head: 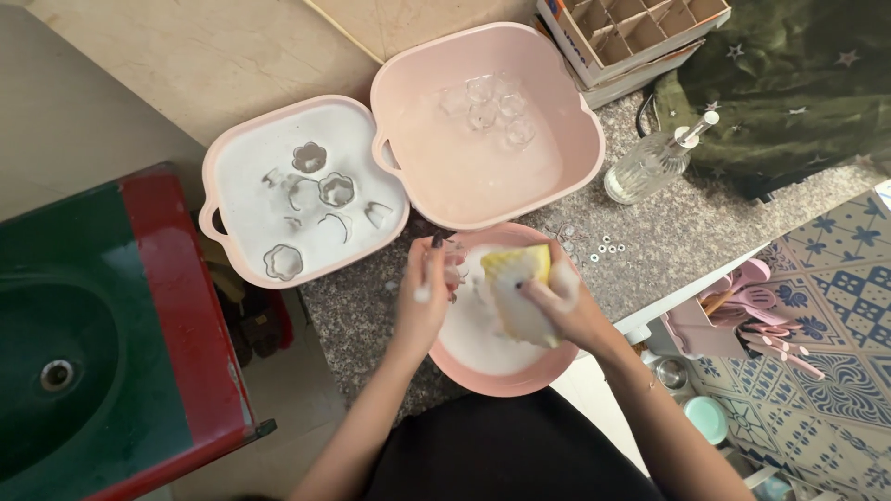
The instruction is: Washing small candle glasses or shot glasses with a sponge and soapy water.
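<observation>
My left hand (425, 295) grips a small clear glass piece (453, 264) over a round pink basin (501, 378) of soapy white water. My right hand (557, 301) holds a yellow sponge (516, 267) right beside that glass, foam on both. Behind, a square pink tub (216, 176) of foamy water holds several small flower-shaped clear glasses (336, 189). A second square pink tub (580, 121) of clear water holds several more clear glasses (487, 107).
A clear pump bottle (650, 165) lies on the speckled stone counter (650, 250) to the right, near small white rings (608, 249). A cardboard divider box (631, 32) sits at the back. A green sink (56, 371) with red rim is at left. Pink utensils (756, 315) lie below right.
</observation>
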